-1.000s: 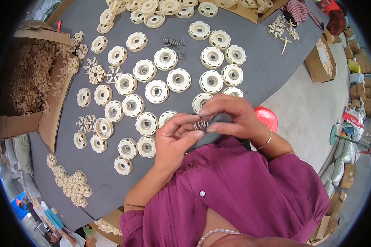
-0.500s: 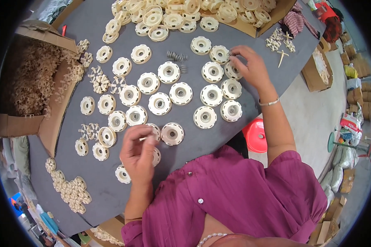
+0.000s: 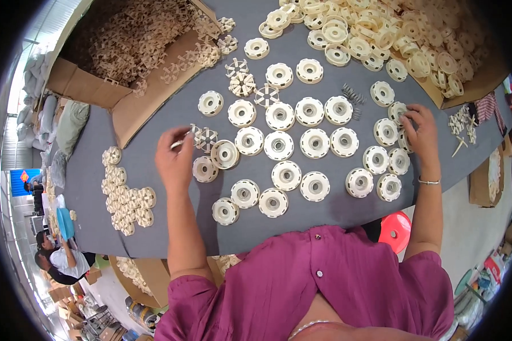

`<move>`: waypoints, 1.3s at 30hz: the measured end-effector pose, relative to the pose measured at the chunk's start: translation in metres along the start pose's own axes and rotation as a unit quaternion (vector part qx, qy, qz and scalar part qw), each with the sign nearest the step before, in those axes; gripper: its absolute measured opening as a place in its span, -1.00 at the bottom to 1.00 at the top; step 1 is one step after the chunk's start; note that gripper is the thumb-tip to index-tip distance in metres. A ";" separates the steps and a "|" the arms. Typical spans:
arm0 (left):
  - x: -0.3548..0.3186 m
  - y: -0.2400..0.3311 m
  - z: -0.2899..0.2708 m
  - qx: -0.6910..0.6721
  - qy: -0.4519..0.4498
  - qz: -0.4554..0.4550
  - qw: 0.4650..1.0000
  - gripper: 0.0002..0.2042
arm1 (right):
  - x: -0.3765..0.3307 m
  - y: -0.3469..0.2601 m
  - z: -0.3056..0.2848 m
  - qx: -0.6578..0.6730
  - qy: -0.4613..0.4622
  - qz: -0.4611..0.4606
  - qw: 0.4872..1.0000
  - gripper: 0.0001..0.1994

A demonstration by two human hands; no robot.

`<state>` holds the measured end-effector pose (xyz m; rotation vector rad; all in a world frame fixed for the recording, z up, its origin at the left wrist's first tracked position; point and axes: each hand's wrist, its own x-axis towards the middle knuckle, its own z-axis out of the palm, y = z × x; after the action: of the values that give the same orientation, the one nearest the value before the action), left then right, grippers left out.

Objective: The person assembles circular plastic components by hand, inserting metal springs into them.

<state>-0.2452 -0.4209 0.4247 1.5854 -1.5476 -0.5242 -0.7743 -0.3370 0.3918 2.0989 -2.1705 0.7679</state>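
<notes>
My left hand (image 3: 175,156) is raised over the left part of the table. Its fingers are closed on a small white plastic piece (image 3: 177,144), mostly hidden. Just right of it lie flat spoked plastic pieces (image 3: 207,140) and a cream plastic wheel (image 3: 224,154). At the right, my right hand (image 3: 422,132) has curled fingers at the edge of another cream wheel (image 3: 397,111); anything between them is hidden. Several round cream wheels (image 3: 314,143) lie across the middle, some with a metal spring in the hub. Loose springs (image 3: 354,94) rest near the right group.
A cardboard box of spoked pieces (image 3: 105,90) stands at far left. Another box (image 3: 466,94) spills cream rings at far right. Assembled wheels cluster at left (image 3: 128,196). A red stool (image 3: 395,232) is below the table's right edge. People (image 3: 68,258) are in the left background.
The view has swung left. My left hand has moved from above the near wheels to beside the spoked pieces. My right hand remains at the right-hand wheels.
</notes>
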 end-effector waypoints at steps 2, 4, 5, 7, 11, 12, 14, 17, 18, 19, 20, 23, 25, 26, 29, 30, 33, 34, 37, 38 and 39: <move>0.013 0.026 0.026 0.027 -0.057 0.066 0.996 -0.85 | 0.002 -0.007 -0.007 -0.018 0.018 -0.002 1.000 -0.82; 0.027 0.051 0.057 -0.009 -0.158 0.119 0.980 -0.86 | 0.006 -0.010 -0.012 -0.042 0.038 -0.002 0.998 -0.82; 0.033 0.058 0.071 -0.020 -0.163 0.123 0.979 -0.86 | 0.008 -0.007 -0.010 -0.016 0.040 0.007 0.999 -0.83; 0.045 0.072 0.100 0.059 -0.227 0.204 0.950 -0.86 | 0.020 -0.014 -0.008 0.050 0.029 0.019 0.998 -0.85; 0.041 0.111 0.152 0.008 -0.299 0.229 0.926 -0.85 | 0.053 -0.059 0.006 0.072 -0.082 -0.073 0.991 -0.68; 0.037 0.122 0.157 -0.011 -0.308 0.243 0.920 -0.84 | 0.066 -0.072 0.013 0.064 -0.120 -0.115 0.984 -0.60; 0.029 0.138 0.165 -0.044 -0.326 0.250 0.911 -0.82 | 0.080 -0.079 0.033 0.027 -0.124 -0.217 0.968 -0.45; 0.019 0.147 0.158 -0.067 -0.343 0.240 0.906 -0.83 | 0.091 -0.077 0.045 0.017 -0.267 -0.147 0.952 -0.34; 0.016 0.145 0.151 -0.079 -0.350 0.224 0.906 -0.83 | 0.096 -0.070 0.049 0.012 -0.287 -0.159 0.945 -0.29; 0.012 0.141 0.141 -0.078 -0.350 0.222 0.907 -0.83 | 0.099 -0.074 0.046 0.014 -0.288 -0.161 0.944 -0.29; 0.008 0.139 0.130 -0.090 -0.350 0.196 0.912 -0.83 | 0.102 -0.079 0.041 0.022 -0.324 -0.118 0.938 -0.33; -0.011 0.126 0.110 -0.127 -0.354 0.134 0.917 -0.83 | 0.096 -0.077 0.042 0.043 -0.340 -0.083 0.936 -0.41; -0.028 0.119 0.102 -0.152 -0.359 0.098 0.916 -0.83 | 0.090 -0.073 0.046 0.057 -0.321 -0.089 0.941 -0.46; -0.036 0.117 0.099 -0.189 -0.369 0.068 0.907 -0.83 | 0.088 -0.071 0.046 0.064 -0.313 -0.076 0.944 -0.50; -0.068 0.103 0.100 -0.282 -0.385 0.026 0.878 -0.85 | 0.081 -0.066 0.040 0.061 -0.286 -0.046 0.955 -0.57; -0.079 0.101 0.100 -0.353 -0.429 -0.066 0.829 -0.84 | 0.080 -0.065 0.036 0.054 -0.266 -0.033 0.962 -0.59; -0.113 0.103 0.101 -0.480 -0.505 -0.301 0.651 -0.61 | 0.063 -0.092 0.007 0.186 -0.161 -0.052 0.968 -0.64; -0.126 0.100 0.109 -0.525 -0.517 -0.356 0.575 -0.45 | 0.056 -0.111 -0.009 0.185 -0.165 -0.059 0.967 -0.64; -0.130 0.114 0.116 -0.592 -0.476 -0.487 0.431 -0.41 | 0.041 -0.140 -0.029 0.368 -0.362 -0.059 0.854 -0.67; -0.132 0.113 0.116 -0.616 -0.461 -0.494 0.404 -0.48 | 0.045 -0.135 -0.020 0.365 -0.335 -0.065 0.866 -0.69; -0.138 0.103 0.121 -0.617 -0.464 -0.494 0.399 -0.48 | 0.048 -0.127 -0.011 0.360 -0.304 -0.067 0.880 -0.70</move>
<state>-0.4233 -0.3104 0.4026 0.5743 0.0010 -2.7449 -0.6622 -0.3741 0.4596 3.1958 -2.1478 1.1628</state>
